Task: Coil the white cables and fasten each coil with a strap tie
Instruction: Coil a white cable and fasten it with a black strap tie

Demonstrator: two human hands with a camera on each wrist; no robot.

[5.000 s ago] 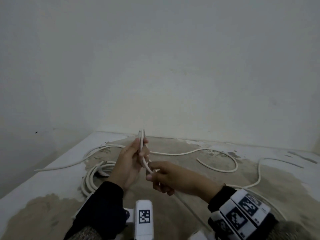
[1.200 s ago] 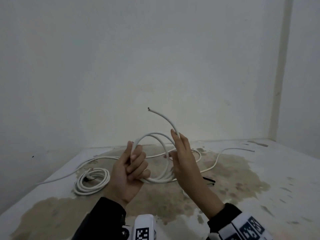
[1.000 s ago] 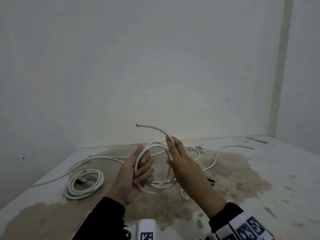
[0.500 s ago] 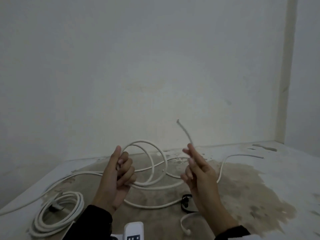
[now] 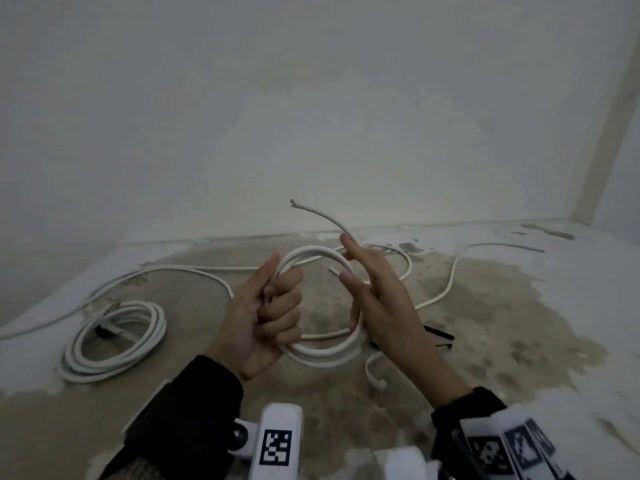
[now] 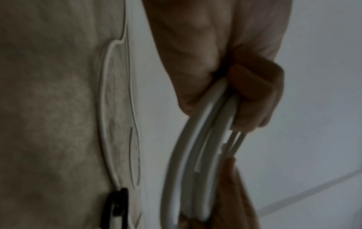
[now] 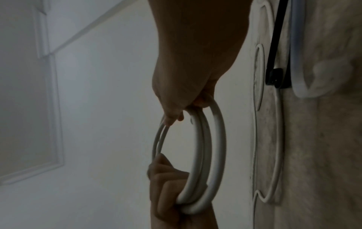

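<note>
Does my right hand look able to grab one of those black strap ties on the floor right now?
Probably yes, once freed. The black strap ties lie uncovered just beside the right hand, but that hand is guiding the white cable coil that the left hand grips.

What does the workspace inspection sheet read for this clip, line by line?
Surface: pale floor with a large brownish stain.
Job's things: coil in hand, unfastened; finished coil lying left, apparently tied; black strap ties on the floor.
Clutter: nothing seen.
Grippers: left hand grips the loops; right hand guides the free end, fingers extended.
Cables: loose white cable strung across the floor.
Surroundings: bare white wall.
</note>
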